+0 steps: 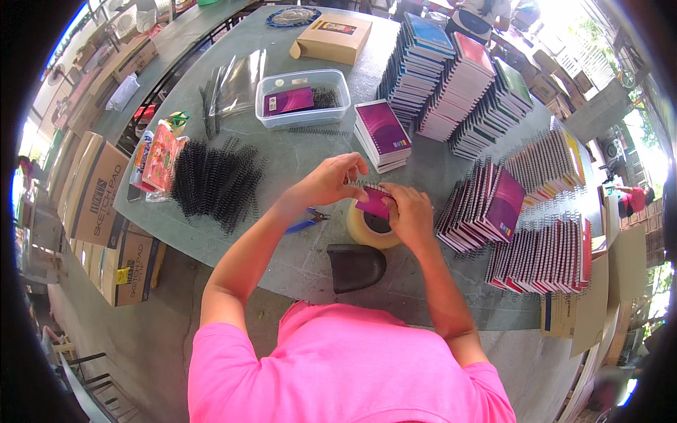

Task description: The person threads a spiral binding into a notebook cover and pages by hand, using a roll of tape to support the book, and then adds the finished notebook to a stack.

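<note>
My right hand point(410, 211) grips a small purple-covered notebook point(375, 204) near the table's front edge. Along its far edge runs a dark spiral coil point(365, 185). My left hand point(336, 180) is closed at the coil's left end, thumb and fingers pinching it. Under the notebook lies a wide roll of clear yellowish tape point(363, 233), partly covered by it. Blue-handled cutting pliers point(308, 221) rest left of the roll. A black curved object point(356, 268), its kind unclear, sits nearest to me.
Loose black coils point(215, 180) are heaped at left. Beyond my hands stand a clear plastic tub point(303, 120) and a stack of purple notebooks point(381, 130). Tall notebook stacks point(455, 84) and spiral-bound rows point(539, 257) fill the right side. Cartons point(99, 190) flank the table.
</note>
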The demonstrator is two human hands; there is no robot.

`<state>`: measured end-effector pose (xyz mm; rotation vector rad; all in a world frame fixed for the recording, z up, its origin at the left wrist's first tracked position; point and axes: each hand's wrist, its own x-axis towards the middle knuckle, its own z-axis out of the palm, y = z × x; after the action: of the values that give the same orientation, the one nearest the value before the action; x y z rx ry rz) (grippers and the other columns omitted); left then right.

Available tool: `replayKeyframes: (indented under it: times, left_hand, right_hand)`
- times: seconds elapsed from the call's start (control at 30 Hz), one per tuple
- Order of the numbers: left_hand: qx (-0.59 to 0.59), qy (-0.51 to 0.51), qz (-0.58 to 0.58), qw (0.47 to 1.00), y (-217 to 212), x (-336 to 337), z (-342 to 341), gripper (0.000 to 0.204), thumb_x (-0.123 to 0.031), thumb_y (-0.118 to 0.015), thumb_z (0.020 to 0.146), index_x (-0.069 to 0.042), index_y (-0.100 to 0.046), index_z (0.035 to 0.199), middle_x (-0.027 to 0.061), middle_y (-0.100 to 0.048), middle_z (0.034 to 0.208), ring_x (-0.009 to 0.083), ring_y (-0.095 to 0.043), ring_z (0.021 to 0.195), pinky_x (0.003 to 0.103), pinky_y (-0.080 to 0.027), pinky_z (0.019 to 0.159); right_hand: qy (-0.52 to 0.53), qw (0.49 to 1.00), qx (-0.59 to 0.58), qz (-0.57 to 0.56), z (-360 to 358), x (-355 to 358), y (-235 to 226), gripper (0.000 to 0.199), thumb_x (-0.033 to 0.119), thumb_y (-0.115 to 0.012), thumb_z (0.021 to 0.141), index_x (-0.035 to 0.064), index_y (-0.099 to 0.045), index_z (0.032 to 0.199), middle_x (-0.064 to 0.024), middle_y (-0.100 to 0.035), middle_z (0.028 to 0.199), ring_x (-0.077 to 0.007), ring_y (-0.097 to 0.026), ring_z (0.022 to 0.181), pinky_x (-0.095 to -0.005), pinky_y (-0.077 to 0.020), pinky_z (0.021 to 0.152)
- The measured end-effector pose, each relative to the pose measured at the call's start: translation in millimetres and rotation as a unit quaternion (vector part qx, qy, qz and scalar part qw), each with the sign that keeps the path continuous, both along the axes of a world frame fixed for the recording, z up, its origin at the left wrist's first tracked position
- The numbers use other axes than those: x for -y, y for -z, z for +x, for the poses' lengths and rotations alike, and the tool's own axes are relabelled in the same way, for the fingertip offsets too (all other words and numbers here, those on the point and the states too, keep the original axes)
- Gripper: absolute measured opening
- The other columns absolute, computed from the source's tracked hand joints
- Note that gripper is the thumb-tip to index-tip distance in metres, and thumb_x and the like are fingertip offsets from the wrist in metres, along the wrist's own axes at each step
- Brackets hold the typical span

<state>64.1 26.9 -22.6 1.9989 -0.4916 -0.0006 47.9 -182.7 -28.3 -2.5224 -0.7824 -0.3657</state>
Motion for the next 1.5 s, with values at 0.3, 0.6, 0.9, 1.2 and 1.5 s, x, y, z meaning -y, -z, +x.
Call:
replayKeyframes:
  times: [0.3,0.6,0.9,1.2,1.5]
  left_hand:
    - [0.303,-0.038,0.172,0.937,-7,19,-33,0.028,-0.022,-0.074,0.069,-0.006,-0.057,0.084,0.0072,-0.054,0.081,0.0247,-0.053,0.077,0.036,-0.043,0.071]
    - [-0.029,0.084,0.27,0.959,49,40,-118,0.041,-0.022,-0.068,0.076,-0.006,-0.049,0.108,0.013,-0.054,0.091,0.0335,-0.056,0.083,0.043,-0.044,0.071]
    - [0.15,-0.171,0.118,0.967,-41,11,-63,0.048,-0.011,-0.059,0.078,-0.019,-0.048,0.125,0.0152,-0.054,0.093,0.0356,-0.057,0.084,0.042,-0.048,0.07]
    - [0.131,-0.187,0.176,0.957,-37,30,-49,0.029,-0.008,-0.062,0.075,-0.012,-0.058,0.104,0.0126,-0.056,0.097,0.0333,-0.059,0.087,0.041,-0.049,0.072]
    - [0.176,-0.104,0.165,0.965,-21,50,-47,0.027,-0.003,-0.067,0.071,-0.008,-0.06,0.097,0.0114,-0.056,0.088,0.0303,-0.056,0.08,0.037,-0.048,0.07]
  right_hand:
    - [0.007,1.0,0.011,0.007,0,-6,1,0.018,0.021,-0.059,0.084,0.0126,-0.061,0.1,-0.002,-0.065,0.087,-0.022,-0.06,0.082,-0.0362,-0.039,0.072]
    - [0.015,0.993,-0.027,0.113,-2,-15,5,0.015,0.011,-0.064,0.079,0.0088,-0.06,0.093,-0.006,-0.064,0.086,-0.0218,-0.062,0.079,-0.0354,-0.043,0.072]
    - [0.037,0.852,-0.401,0.335,10,50,0,0.025,0.007,-0.071,0.077,0.0002,-0.064,0.1,-0.0048,-0.066,0.089,-0.0105,-0.06,0.077,-0.0252,-0.0497,0.068]
    - [0.01,0.755,-0.423,0.501,5,50,36,0.026,0.004,-0.069,0.078,0.0013,-0.065,0.104,-0.0023,-0.065,0.089,-0.008,-0.059,0.077,-0.0221,-0.05,0.071]
    - [0.008,0.776,-0.412,0.477,7,56,39,0.026,0.002,-0.067,0.078,-0.0002,-0.064,0.104,-0.0038,-0.066,0.092,-0.01,-0.061,0.081,-0.0235,-0.0507,0.075]
